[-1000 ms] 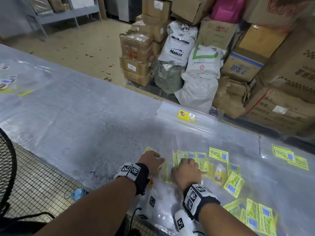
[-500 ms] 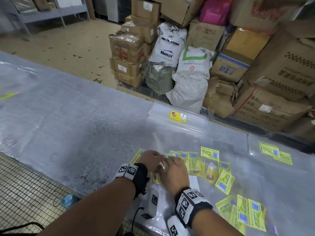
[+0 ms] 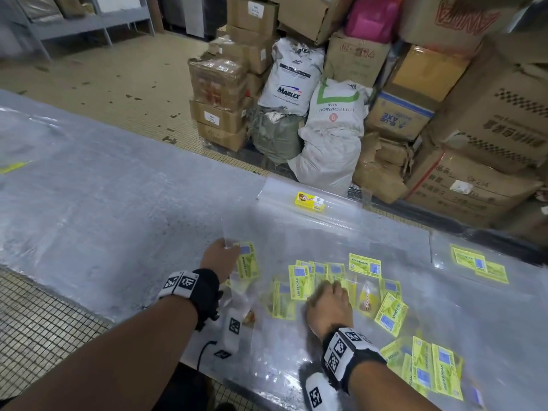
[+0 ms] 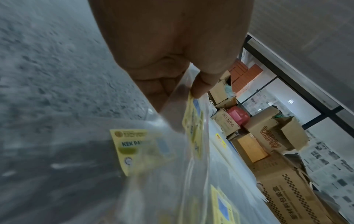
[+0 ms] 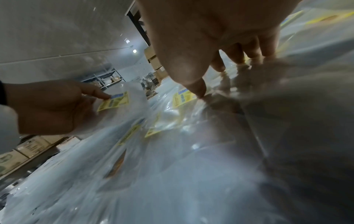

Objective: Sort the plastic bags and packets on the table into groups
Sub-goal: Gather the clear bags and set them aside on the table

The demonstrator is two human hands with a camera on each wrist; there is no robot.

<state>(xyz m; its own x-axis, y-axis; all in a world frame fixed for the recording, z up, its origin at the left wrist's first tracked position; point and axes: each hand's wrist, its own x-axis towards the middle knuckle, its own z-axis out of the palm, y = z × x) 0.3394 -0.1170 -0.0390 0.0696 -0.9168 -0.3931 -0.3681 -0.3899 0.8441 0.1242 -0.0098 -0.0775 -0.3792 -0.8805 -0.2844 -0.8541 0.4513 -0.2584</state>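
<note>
1. Bench [image 3: 124,203] of mottled grey runs across the head view, covered on the right with clear plastic sheeting
2. Left hand [image 3: 221,258] holds a clear plastic bag with a yellow-green "KEK PANDAN" label [image 3: 247,261] lifted off the bench; thumb and fingers pinch its edge, so this grip is clamped on the bag
3. In the left wrist view the fingertips [image 4: 199,89] close on the bag's edge right at the label, with another labelled bag [image 4: 141,150] blurred below
4. Right hand [image 3: 329,304] rests palm down on the scattered pile of labelled bags [image 3: 299,280] in front of the person; its fingers are spread and reach down to the plastic, holding nothing
5. The right wrist view shows the thumb tip [image 5: 199,92] touching the plastic beside a yellow label
6. More labelled bags lie near the bench's front right edge [image 3: 436,372] and far right [image 3: 480,264], apart from the pile
7. A small yellow packet [image 3: 310,200] sits on a stack of clear bags at the bench's far edge
8. Cardboard boxes [image 3: 489,123] and white sacks [image 3: 292,75] stand piled on the floor beyond the bench
</note>
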